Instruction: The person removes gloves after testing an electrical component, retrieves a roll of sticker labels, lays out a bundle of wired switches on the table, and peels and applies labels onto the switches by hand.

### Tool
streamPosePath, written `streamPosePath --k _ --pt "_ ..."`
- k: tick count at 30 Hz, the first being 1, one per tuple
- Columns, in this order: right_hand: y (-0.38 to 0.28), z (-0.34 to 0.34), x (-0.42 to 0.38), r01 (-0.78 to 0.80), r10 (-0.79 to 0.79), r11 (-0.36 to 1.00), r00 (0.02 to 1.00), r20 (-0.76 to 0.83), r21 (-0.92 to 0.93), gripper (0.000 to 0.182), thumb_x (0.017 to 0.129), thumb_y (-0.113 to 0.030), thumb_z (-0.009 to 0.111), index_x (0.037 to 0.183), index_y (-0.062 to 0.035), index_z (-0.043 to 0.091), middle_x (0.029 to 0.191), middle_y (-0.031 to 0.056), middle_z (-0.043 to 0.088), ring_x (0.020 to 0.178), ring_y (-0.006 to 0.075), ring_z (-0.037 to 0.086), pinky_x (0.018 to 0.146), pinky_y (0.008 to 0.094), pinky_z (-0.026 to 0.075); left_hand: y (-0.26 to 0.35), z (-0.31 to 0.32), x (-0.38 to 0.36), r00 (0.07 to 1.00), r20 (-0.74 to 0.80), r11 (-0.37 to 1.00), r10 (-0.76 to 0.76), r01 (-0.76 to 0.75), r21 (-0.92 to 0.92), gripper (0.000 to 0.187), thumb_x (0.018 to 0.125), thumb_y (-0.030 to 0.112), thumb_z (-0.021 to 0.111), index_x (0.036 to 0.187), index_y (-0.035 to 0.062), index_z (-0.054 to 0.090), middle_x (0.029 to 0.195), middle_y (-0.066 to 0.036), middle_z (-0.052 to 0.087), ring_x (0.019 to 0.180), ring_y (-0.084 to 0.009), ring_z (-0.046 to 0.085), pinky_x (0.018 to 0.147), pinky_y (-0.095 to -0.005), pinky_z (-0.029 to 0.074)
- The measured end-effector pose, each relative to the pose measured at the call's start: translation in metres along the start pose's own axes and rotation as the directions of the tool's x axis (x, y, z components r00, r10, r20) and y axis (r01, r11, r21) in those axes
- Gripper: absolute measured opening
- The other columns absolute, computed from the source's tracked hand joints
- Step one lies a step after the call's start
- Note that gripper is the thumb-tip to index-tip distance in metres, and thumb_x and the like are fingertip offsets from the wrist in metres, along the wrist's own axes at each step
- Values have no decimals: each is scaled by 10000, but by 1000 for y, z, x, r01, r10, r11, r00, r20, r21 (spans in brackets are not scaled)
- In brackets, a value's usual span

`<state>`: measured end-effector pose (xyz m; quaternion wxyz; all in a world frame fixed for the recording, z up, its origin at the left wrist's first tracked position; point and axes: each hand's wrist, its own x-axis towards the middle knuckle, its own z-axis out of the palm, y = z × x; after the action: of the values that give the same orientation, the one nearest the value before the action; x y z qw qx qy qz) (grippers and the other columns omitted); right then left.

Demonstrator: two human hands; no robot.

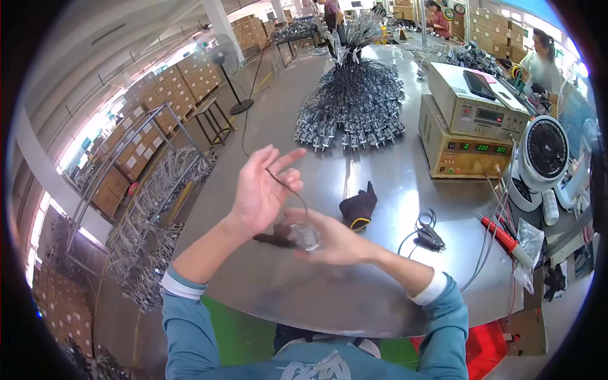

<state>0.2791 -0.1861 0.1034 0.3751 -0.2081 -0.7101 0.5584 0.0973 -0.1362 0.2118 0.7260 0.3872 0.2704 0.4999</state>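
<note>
A thin black cable [297,195] runs in a curve from the fingers of my left hand [258,193] down to my right hand [335,239]. My left hand is raised with the palm turned up, some fingers curled round the cable and the index finger stretched out. In my right hand is a small power adapter [305,236], blurred by motion, greyish and shiny at its end. A dark item [273,240] lies partly hidden behind my hands. Beyond them on the metal table lies a black glove [359,208] with a yellow cuff edge.
A large heap of black adapters with cables [351,107] covers the table's far middle. Stacked test instruments [472,136], a small fan [544,150], a coiled cable with a plug [429,235] and a red-handled tool [500,235] are at right. Several people work farther off.
</note>
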Motion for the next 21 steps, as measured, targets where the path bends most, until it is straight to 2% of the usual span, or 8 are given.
streamPosePath --k 2,6,8,9,12,15,20,21 --pt "-9 -14 -21 54 -69 993 987 146 101 813 944 -60 766 1625 -48 322 1483 152 540 1237 225 629 1044 386 549 -11 11 -3 999 -28 999 -27 27 -25 289 1092 344 525 1143 62 486 1417 -200 605 784 -181 528 749 -363 511" --pt "-28 -4 -52 -15 -7 956 997 71 293 663 994 -62 720 1564 -67 382 1393 96 565 1131 166 636 977 325 558 -34 -5 4 996 64 996 -67 70 -57 377 1098 328 520 1350 57 451 1415 -190 607 831 -207 587 798 -400 539" --pt "-23 1 -59 -99 100 978 995 -1 185 583 1019 -105 705 1524 -64 415 1341 81 583 1090 144 640 928 307 555 -42 -11 -1 995 53 991 -85 79 111 645 1108 294 514 1642 109 202 1436 -189 596 985 -267 669 913 -427 556" --pt "-20 2 -63 -182 191 979 977 -96 92 509 1045 -148 690 1483 -60 447 1290 66 601 1049 122 643 880 289 551 -46 -16 -5 996 49 992 -74 69 107 645 1108 294 514 1642 109 202 1436 -189 596 985 -267 669 913 -427 556" --pt "-13 1 -74 -127 127 992 989 -76 7 387 1108 -178 585 1443 -55 432 1302 70 599 976 124 653 840 291 541 -50 -30 -19 967 152 923 -203 138 360 987 1106 194 540 1663 210 -274 1508 -216 535 1240 -322 650 1053 -424 518" --pt "-7 -1 -80 -122 129 990 986 -106 71 370 1138 -210 513 1457 -57 402 1305 89 595 925 121 642 780 273 522 -66 -50 -41 957 243 798 -161 -18 602 1003 1096 159 570 1673 197 -250 1551 -211 487 1255 -297 640 1059 -409 509" --pt "4 -10 -82 -137 172 975 965 -197 177 335 1182 -228 359 1469 -68 299 1376 141 567 912 165 659 757 297 515 -114 -62 -76 966 258 765 11 -174 620 956 1042 189 676 1705 72 -2 1542 -180 469 1280 -267 605 1015 -397 519" --pt "6 -11 -81 -144 176 974 966 -189 173 335 1182 -228 359 1469 -68 299 1376 141 567 912 165 659 757 297 515 -126 -70 -76 919 394 608 28 -329 723 925 1020 215 711 1688 49 94 1529 -172 473 1280 -264 598 1013 -402 522"
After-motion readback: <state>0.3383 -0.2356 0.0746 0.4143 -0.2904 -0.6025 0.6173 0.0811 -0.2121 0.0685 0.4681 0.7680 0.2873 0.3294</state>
